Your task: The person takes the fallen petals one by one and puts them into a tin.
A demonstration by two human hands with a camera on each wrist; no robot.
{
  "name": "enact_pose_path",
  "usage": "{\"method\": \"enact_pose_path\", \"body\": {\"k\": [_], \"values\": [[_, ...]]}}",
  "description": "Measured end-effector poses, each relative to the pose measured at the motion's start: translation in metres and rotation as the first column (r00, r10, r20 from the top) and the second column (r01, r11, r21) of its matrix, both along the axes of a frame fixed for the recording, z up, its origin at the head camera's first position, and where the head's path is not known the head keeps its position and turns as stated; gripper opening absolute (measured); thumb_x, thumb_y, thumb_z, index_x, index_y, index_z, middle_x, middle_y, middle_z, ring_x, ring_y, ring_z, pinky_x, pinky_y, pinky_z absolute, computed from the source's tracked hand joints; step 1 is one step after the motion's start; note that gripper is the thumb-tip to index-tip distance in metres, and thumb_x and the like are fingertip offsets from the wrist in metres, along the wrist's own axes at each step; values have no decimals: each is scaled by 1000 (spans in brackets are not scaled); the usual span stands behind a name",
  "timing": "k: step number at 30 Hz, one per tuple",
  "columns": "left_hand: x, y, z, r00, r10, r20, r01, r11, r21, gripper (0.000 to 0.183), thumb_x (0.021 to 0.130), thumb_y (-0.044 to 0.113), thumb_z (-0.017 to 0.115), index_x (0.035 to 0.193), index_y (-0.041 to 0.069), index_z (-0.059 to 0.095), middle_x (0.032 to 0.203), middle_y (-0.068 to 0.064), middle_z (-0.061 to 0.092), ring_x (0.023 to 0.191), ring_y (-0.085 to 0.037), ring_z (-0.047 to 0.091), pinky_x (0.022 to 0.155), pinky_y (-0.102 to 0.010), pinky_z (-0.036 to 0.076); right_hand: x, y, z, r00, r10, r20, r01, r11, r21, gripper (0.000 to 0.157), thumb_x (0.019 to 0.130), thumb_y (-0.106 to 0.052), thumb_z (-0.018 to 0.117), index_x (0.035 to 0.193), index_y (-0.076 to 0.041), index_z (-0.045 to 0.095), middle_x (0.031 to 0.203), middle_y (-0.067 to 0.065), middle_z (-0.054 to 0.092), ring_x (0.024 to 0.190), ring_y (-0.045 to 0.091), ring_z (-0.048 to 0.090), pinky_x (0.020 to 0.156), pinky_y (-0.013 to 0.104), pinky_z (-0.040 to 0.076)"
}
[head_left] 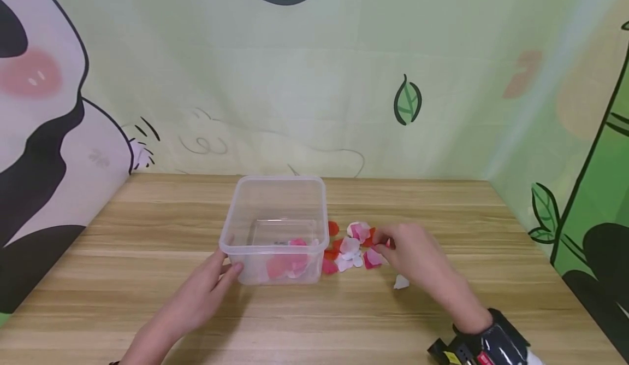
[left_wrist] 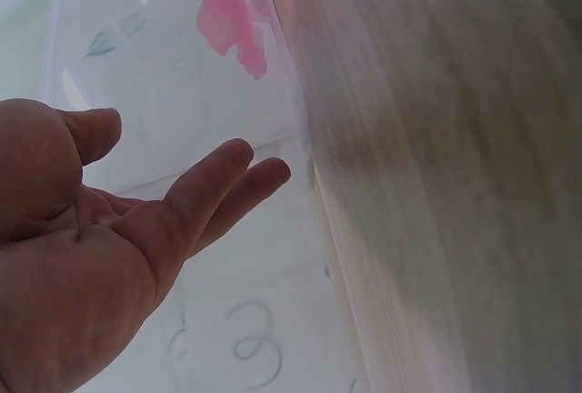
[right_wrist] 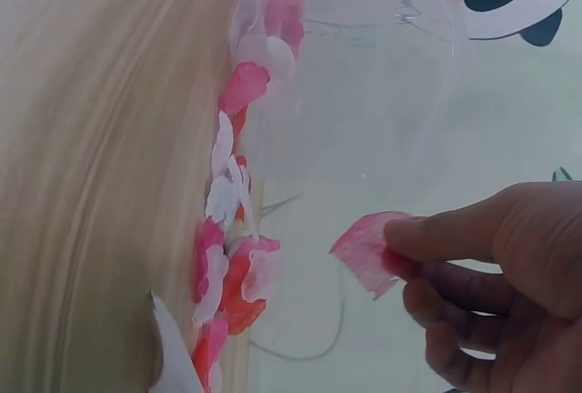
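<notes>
A clear plastic box (head_left: 277, 249) stands upright and uncovered on the table, with several pink petals (head_left: 289, 266) inside near its front. My left hand (head_left: 203, 291) rests at the box's front left corner. Its fingers stay fairly straight and its thumb sits apart in the left wrist view. Between thumb and forefinger, my right hand (head_left: 415, 253) pinches a pink petal (right_wrist: 371, 252), held clear of the table. Just right of the box lies a loose heap of pink, red and white petals (head_left: 350, 246), close to that hand.
One white petal (head_left: 401, 282) lies apart from the heap, toward the front. The wooden table (head_left: 162, 228) meets a printed cloth backdrop (head_left: 295, 81) at its back and sides. A black device (head_left: 484, 343) is strapped to the right wrist.
</notes>
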State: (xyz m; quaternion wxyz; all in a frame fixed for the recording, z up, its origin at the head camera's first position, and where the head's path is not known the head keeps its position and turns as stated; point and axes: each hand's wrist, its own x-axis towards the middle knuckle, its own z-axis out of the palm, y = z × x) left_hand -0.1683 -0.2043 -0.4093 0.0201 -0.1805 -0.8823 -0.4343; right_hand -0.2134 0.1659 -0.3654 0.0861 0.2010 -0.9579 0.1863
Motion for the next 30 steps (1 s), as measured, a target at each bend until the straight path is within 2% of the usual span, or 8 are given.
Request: {"method": "enact_pose_path", "body": {"k": [5,12,16,22,30], "values": [[-1,0,-1,1000,0,-1,0,1000,-1,55,106,17,48,155,17,23,145,-19,41,117,-35,58,94,-35,49,1,-7,4,991,48,-129,-62,992,-111,13,80,-10,84,88,-15,75,76,-13,63,66,4,56,56,15,47],[-2,-2,-3,1000,-8,-5,8,1000,2,55,106,15,47,155,17,22,144,-16,41,118,-35,57,95,-34,48,4,-19,10,948,119,-296,-202,942,-268,19,77,-8,86,91,-13,75,84,-13,66,65,3,52,55,14,46],[-2,-2,-2,1000,-21,-11,21,1000,18,55,106,12,47,155,17,23,143,-14,42,119,-37,56,95,-33,49,6,-25,16,926,121,-358,-236,925,-299,20,76,-7,86,91,-12,75,86,-11,67,67,4,54,59,15,47],[-1,-2,-1,1000,-19,-5,19,1000,14,54,106,13,47,154,17,23,144,-14,42,119,-37,56,95,-34,48,7,-37,20,904,154,-399,-295,900,-321,19,76,-6,86,92,-10,75,87,-9,67,70,4,56,58,16,48],[-1,-1,0,1000,-12,-3,12,1000,10,54,106,13,47,154,17,24,144,-15,42,119,-36,56,95,-33,48,7,-55,22,839,246,-485,-409,872,-267,20,76,-1,85,92,-9,76,88,-8,69,73,8,57,60,11,44]]}}
